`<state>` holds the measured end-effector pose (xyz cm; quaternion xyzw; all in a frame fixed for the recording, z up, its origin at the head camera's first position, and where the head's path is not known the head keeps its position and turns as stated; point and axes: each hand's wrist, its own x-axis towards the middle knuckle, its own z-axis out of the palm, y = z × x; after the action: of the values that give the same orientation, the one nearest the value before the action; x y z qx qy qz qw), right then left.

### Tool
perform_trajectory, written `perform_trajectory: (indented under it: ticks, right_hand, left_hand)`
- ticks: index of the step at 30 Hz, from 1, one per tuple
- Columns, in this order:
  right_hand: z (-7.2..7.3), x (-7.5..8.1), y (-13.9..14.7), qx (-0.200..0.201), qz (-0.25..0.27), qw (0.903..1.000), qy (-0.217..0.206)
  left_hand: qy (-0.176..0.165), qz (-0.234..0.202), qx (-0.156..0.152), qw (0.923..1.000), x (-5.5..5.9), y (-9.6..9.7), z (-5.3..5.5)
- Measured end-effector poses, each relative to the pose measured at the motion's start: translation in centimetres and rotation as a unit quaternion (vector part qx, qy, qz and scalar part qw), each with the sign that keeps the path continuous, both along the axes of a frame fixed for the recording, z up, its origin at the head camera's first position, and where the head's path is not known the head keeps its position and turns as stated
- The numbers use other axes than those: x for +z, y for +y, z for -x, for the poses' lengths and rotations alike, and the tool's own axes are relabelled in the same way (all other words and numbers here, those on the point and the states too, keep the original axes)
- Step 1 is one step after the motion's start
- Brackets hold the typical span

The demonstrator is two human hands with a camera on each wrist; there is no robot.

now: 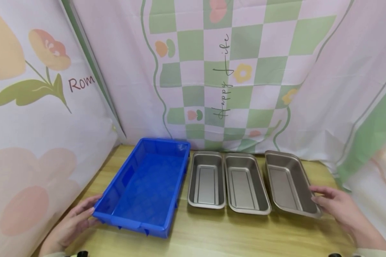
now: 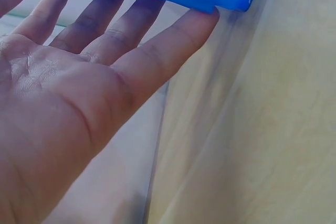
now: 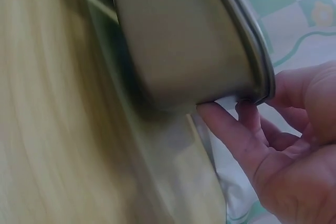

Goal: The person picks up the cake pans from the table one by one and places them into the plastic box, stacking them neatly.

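A blue plastic tray lies at the left of the wooden table, bare inside. My left hand is at its near left corner. In the left wrist view its extended fingers touch the tray's outer side, just under the rim. Three metal loaf pans stand in a row right of the tray: a left pan, a middle pan and a right pan. With thumb and fingers my right hand pinches the right pan's rim at its near right corner. That pan is angled away from the other two.
The pale wooden tabletop runs along the front of the pans and tray. A printed curtain hangs right behind them. Another printed cloth closes off the left side, and more cloth hangs at the right.
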<state>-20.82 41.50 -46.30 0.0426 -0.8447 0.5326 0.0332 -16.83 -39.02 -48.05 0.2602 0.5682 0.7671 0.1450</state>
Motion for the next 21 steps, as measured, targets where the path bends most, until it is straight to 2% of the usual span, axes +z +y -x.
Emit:
perform_trajectory:
  ticks: [7, 13, 21]
  right_hand:
    - [0.2, 0.9, -1.0, 0.0, 0.037, 0.9992, 0.012]
    - [0.6, 1.8, -1.8, 0.002, 0.091, 0.9958, 0.009]
    - [0.5, 3.1, -2.8, 0.029, 0.192, 0.9807, 0.018]
  left_hand:
    - [-0.006, -0.012, -0.003, 0.9999, -0.1, -0.1, 0.0]
    - [-0.003, -0.02, -0.01, 0.9997, -0.4, -0.2, 0.0]
    - [-0.004, -0.032, -0.016, 0.9993, -0.9, 0.0, 0.2]
